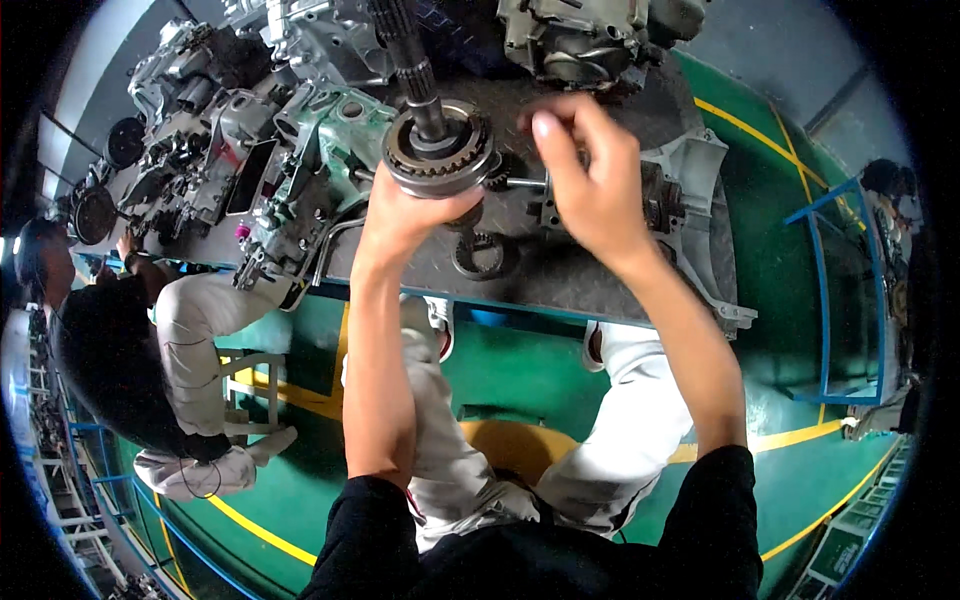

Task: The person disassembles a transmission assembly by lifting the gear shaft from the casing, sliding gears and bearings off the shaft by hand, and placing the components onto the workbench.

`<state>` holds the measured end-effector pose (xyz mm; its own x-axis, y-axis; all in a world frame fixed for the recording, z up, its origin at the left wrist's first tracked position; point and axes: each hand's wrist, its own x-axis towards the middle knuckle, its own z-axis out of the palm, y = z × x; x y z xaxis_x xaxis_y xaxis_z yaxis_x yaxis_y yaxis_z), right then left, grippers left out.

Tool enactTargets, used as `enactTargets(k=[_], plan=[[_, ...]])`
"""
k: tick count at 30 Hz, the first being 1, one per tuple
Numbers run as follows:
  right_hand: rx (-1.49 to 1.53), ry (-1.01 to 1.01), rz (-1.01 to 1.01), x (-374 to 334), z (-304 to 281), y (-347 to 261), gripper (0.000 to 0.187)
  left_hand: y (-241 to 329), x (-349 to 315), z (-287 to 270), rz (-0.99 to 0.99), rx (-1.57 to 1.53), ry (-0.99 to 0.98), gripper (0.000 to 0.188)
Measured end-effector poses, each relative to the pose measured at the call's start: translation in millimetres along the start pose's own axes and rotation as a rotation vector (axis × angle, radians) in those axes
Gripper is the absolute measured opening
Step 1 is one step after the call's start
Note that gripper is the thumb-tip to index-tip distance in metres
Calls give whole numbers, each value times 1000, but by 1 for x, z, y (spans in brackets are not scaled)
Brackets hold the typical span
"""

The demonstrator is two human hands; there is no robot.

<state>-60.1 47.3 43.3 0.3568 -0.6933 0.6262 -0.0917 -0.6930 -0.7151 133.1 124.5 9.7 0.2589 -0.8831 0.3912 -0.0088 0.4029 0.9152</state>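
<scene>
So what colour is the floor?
The floor is green with yellow lines, best seen in the head view.

Dark splined steel shaft (413, 75) rising from round toothed steel gear assembly (440, 182): upper end cut off by top edge, as is grey cast-metal housing (578, 35) beyond and right of the gear assembly. Bare left hand (408, 218) beneath the gear assembly: fingers mostly hidden by it. Bare right hand (597, 185) to its right: fingertips blurred, grip unreadable.
</scene>
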Motion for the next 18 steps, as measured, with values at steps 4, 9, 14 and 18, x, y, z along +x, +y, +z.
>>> enactTargets(k=[4, 9, 14, 18], plan=[[-198, -178, -208, -42, 10, 15, 15, -9, -2, -16, -81, -23, 18, 48], [-389, -542, -120, -70, 21, 28, 21, -16, -3, -23, -37, -51, -14, 56], [-469, -636, -125, -70, 30, 31, 21, -12, -5, -24, -31, -71, -16, 61], [-530, -629, -121, -60, 31, 32, 21, -9, -6, -25, -62, -72, -28, 62]])
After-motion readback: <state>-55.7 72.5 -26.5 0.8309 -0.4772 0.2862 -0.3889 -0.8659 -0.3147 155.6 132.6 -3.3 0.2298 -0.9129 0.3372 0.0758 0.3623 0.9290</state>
